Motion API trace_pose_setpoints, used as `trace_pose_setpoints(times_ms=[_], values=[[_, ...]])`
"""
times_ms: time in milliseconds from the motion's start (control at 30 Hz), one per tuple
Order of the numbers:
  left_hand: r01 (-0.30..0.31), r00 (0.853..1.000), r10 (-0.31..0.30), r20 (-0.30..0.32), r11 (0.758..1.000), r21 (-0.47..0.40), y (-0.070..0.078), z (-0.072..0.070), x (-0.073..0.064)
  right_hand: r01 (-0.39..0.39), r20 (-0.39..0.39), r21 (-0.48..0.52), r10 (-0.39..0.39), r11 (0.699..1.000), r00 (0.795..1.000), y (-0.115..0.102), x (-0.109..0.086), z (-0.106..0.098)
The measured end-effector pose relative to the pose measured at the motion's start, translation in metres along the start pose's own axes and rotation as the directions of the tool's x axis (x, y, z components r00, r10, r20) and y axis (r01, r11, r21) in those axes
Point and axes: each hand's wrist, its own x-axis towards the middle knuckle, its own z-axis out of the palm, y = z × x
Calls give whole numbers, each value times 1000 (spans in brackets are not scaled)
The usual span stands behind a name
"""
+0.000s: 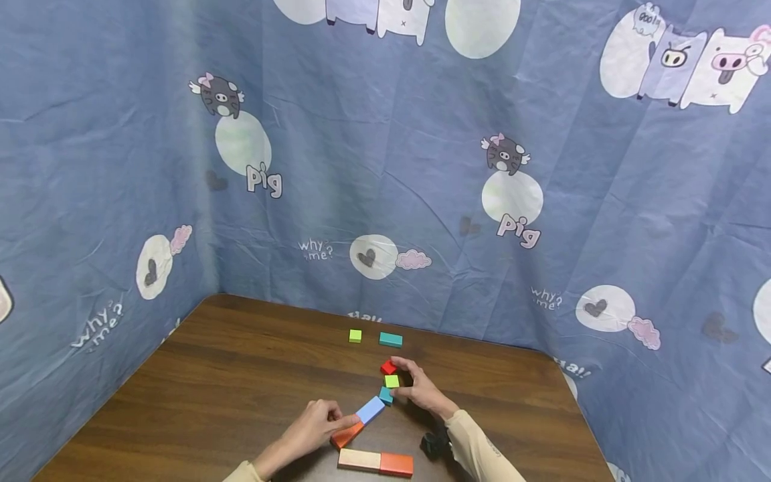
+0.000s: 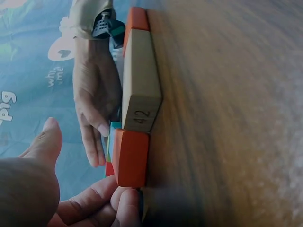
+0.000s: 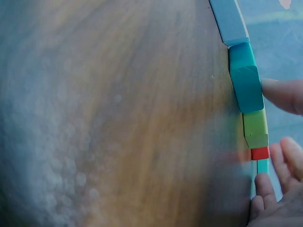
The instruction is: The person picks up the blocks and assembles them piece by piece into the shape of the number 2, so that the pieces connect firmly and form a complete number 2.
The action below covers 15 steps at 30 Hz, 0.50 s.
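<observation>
In the head view my left hand (image 1: 310,428) is beside an orange block (image 1: 347,436), its fingers touching that block in the left wrist view, the thumb raised apart. A light blue block (image 1: 370,410) continues the slanting line. My right hand (image 1: 424,390) arches along the right side of a teal block (image 1: 386,395), a lime green block (image 1: 391,381) and a red block (image 1: 388,367). Its thumb is at the teal block and its forefinger at the red one, with nothing gripped. Nearer me lie a pale wooden block (image 1: 359,460) and another orange block (image 1: 396,464), end to end.
Toward the back of the brown wooden table (image 1: 241,375) are a second lime green block (image 1: 355,336) and a longer teal block (image 1: 391,339). A blue patterned cloth (image 1: 385,167) hangs behind and beside the table. A black device (image 1: 432,444) is at the right wrist.
</observation>
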Motion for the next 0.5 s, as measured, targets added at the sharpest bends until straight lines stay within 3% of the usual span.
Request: trace_pose_setpoints(times_ms=[233,433,500], values=[[11,999,-11,36,1000,-5,2,-4,2,19,-4,-41,-19,999,1000,0,-2,-1],[97,986,-83,141,991,-92,4,-17,10,17,-47,-95,-22,995,999,17,4,4],[122,983,-107,151,987,-101,5,-24,16,5,-60,-127,-12,992,998,25,8,5]])
